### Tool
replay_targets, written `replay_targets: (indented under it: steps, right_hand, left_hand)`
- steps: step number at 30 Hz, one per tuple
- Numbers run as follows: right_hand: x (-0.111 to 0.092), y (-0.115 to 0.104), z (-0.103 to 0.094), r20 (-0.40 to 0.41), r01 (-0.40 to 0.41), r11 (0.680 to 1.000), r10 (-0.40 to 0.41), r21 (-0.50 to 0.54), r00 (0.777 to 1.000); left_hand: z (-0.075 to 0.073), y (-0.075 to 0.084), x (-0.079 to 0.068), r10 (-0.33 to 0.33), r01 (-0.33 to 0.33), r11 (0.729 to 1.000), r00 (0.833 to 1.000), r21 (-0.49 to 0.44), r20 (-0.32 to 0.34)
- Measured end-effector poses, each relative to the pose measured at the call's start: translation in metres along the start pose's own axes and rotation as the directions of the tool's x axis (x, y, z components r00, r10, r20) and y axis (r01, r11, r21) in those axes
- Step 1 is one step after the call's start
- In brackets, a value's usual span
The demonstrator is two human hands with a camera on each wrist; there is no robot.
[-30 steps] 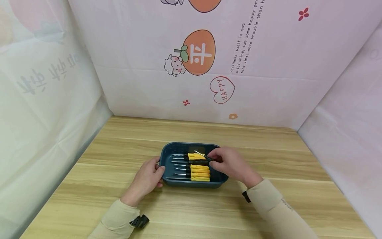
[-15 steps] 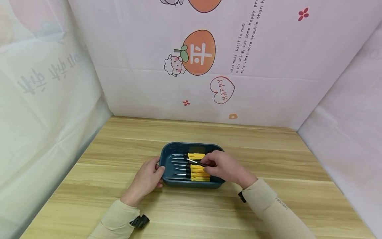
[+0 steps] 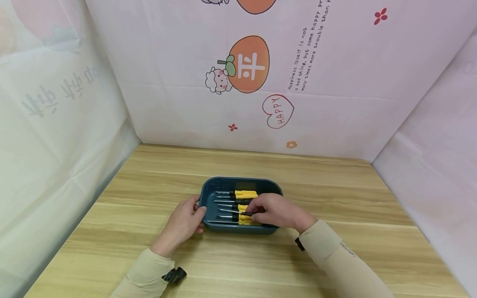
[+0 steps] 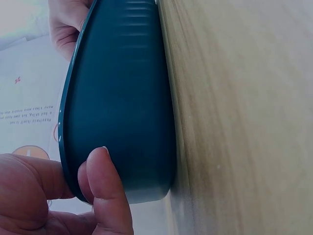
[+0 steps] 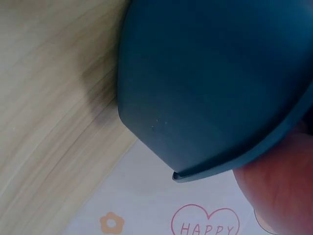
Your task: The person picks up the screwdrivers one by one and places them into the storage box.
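Note:
A dark blue rectangular box [image 3: 231, 229] stands on the wooden table. Its left end is gripped by my left hand [image 3: 184, 219], thumb at the rim and fingers against the outer wall; the left wrist view shows these fingers [image 4: 108, 186] on the wall. Inside the box, several screwdrivers with yellow handles [image 3: 244, 193] lie side by side, shafts to the left. One among them has a black handle [image 3: 243, 201]. My right hand [image 3: 277, 210] pinches a small black-handled screwdriver [image 3: 246, 214] over the row, its shaft pointing left. The right wrist view shows mostly the box's outer wall [image 5: 205, 83].
Bare wooden table [image 3: 335, 186] surrounds the box. A printed white cloth [image 3: 179, 111] hangs behind it, and similar cloth walls [image 3: 56, 136] stand at left and right.
My right hand has moved left and toward me across the box, carrying the small screwdriver from the far handles to the nearer ones. The left hand stays on the box.

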State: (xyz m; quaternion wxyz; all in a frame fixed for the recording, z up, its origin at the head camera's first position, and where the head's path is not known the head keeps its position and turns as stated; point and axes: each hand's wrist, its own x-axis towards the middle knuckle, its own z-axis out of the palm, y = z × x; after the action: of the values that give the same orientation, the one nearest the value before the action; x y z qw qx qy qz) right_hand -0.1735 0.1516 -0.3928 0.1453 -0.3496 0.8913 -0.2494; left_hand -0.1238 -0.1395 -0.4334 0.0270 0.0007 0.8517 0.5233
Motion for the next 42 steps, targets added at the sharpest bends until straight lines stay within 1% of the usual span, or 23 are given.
replay_targets:
  steps: [8,10,15,19,27,33,42]
  right_hand:
    - [0.002,0.001,0.000,0.057,0.035,0.999,-0.033,-0.036,0.998]
    - [0.002,0.000,-0.001,0.074,0.050,0.998,-0.048,-0.037,0.996]
    - [0.004,0.001,-0.002,0.119,0.060,0.998,-0.056,-0.027,0.991]
    - [0.007,0.002,-0.002,0.147,0.050,0.999,-0.046,-0.019,0.988]
    - [0.011,0.003,0.001,0.172,0.024,1.000,-0.021,-0.017,0.985]
    - [0.013,0.001,0.001,0.193,-0.014,1.000,0.017,-0.017,0.981]
    - [0.016,-0.001,0.003,0.203,-0.051,0.998,0.054,-0.021,0.978]
  left_hand:
    - [0.000,0.001,0.000,-0.001,0.001,1.000,1.000,0.001,-0.003]
    - [0.000,0.001,0.000,-0.002,0.002,1.000,1.000,0.002,-0.004]
    - [0.000,0.001,-0.001,-0.002,0.002,1.000,1.000,0.009,-0.003]
    - [0.000,0.001,-0.001,-0.004,0.004,1.000,1.000,0.011,-0.002]
    - [0.000,0.001,0.000,-0.007,0.007,1.000,1.000,-0.004,0.000]
    - [-0.001,0.001,0.000,-0.006,0.006,1.000,1.000,0.000,-0.003]
    - [0.000,0.002,-0.001,-0.006,0.006,1.000,1.000,0.007,0.000]
